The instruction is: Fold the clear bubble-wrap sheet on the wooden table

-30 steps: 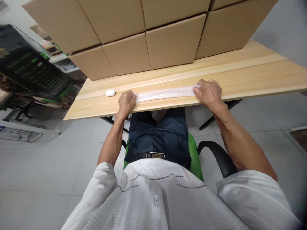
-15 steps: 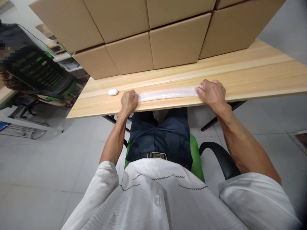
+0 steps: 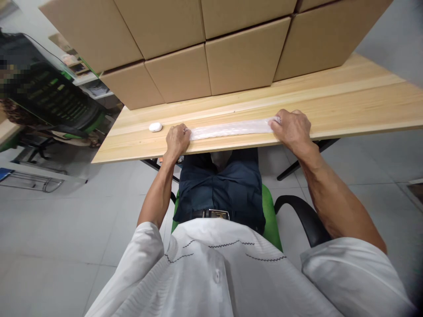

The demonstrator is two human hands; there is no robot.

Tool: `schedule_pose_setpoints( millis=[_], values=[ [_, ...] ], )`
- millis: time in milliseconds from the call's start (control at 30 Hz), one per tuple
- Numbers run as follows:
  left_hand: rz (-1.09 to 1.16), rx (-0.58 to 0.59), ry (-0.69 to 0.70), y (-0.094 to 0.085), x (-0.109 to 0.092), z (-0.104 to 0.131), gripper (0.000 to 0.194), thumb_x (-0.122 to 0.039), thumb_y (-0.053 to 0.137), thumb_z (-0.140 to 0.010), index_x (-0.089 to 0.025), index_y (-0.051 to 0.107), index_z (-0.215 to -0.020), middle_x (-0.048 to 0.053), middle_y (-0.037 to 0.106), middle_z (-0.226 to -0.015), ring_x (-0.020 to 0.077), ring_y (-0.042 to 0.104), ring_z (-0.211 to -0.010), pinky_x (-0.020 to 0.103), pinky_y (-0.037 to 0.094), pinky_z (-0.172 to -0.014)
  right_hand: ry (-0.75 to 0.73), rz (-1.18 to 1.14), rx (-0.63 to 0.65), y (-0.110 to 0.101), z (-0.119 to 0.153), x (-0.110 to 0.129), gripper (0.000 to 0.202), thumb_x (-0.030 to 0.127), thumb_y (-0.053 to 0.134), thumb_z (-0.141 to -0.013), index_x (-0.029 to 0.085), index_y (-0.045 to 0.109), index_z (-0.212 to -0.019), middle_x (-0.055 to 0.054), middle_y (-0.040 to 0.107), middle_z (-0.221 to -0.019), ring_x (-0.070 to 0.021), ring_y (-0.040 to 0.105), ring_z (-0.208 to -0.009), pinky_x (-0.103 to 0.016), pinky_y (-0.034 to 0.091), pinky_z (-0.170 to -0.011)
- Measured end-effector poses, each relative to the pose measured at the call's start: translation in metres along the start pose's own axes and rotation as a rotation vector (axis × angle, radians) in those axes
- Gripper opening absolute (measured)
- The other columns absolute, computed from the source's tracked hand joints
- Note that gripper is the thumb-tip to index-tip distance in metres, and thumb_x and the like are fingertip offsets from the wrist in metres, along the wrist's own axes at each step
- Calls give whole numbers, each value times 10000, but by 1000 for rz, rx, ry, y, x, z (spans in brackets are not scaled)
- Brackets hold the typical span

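Head view looks down on a pale wooden table (image 3: 346, 101) with a long, narrow strip of translucent white plastic wrap (image 3: 231, 128) lying flat near its front edge. Its long axis runs nearly parallel to that edge, from about 9 o'clock to 3 o'clock, the 3 o'clock end sitting slightly farther from the person. The left hand (image 3: 177, 141) rests curled on the strip's 9 o'clock end, fingers bent down onto it. The right hand (image 3: 291, 128) covers the 3 o'clock end, fingers folded over the plastic; whether either hand pinches it or only presses it to the table I cannot tell. A small white oval object (image 3: 155, 127) lies on the table just at 9 o'clock of the left hand, apart from it. Stacked cardboard boxes (image 3: 241, 57) stand along the table at 12 o'clock.
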State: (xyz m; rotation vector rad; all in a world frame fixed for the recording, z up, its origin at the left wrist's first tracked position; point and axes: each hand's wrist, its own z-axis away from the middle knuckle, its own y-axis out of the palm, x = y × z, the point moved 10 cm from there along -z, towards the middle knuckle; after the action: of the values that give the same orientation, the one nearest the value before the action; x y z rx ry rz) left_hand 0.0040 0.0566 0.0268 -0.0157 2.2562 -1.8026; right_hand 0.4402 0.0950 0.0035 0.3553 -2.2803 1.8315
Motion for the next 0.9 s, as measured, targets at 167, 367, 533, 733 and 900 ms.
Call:
schedule_pose_setpoints(
  millis=[167,367,533,733,900],
  values=[
    [10,-4,2,1,0,0,217,-277,589,-1174,-250,805,-1178,170,885,-1306,388,759,-1326,497,590,-1118,13,2,22,3,-1,-3,397,440,633,-1188,177,832,-1409,-213,771,-1175,-440,684,-1237,-521,543,-1063],
    [8,-1,-2,-1,-1,2,202,-272,583,-1181,-264,784,-1158,147,884,-1282,375,753,-1331,481,589,-1127,-29,31,-40,5,-4,-3,407,428,595,-1156,181,848,-1357,-201,763,-1077,-432,681,-1165,-527,550,-1005],
    [7,5,0,-1,-3,3,228,-274,569,-1176,-256,797,-1182,156,880,-1273,386,755,-1323,484,595,-1116,-5,-18,-5,4,-1,-7,443,530,585,-1203,201,842,-1351,-213,773,-1106,-453,678,-1195,-544,539,-1015],
    [10,-8,-7,-6,0,3,251,-260,565,-1171,-248,815,-1183,157,883,-1249,378,761,-1296,473,591,-1098,4,8,-1,5,-6,2,418,432,614,-1181,169,850,-1405,-247,798,-1208,-477,713,-1252,-550,555,-1037],
    [16,0,6,-2,-5,4,234,-243,575,-1177,-236,807,-1149,168,891,-1253,369,782,-1269,463,591,-1083,33,43,30,-9,13,-6,430,505,650,-1199,190,837,-1424,-216,801,-1189,-437,718,-1240,-516,548,-1038]
  ],
)
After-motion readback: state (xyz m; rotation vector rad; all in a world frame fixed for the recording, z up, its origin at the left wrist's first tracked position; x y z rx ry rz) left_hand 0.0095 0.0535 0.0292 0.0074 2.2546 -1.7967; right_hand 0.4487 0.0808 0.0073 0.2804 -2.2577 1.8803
